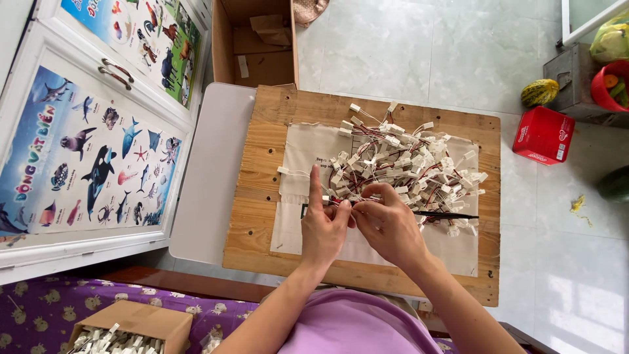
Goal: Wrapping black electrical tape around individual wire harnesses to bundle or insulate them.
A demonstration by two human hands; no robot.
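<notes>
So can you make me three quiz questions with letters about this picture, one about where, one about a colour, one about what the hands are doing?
1. Where is the pile of connectors?
A. on the cloth on the board
B. in the red box
C. on the floor

2. What colour is the box on the floor at the right?
A. blue
B. red
C. black

3. What are the left hand and right hand doing?
A. resting apart
B. pinching wires together
C. holding a cup

Answers: 1 A, the pile lies on the cloth over the wooden board. 2 B, it is plainly red. 3 B, both hands meet at the pile's edge.

Open cardboard box [255, 42], red carton [544, 134] (on the tiled floor), striped gourd [538, 92], sea-animal poster [88, 160]
</notes>
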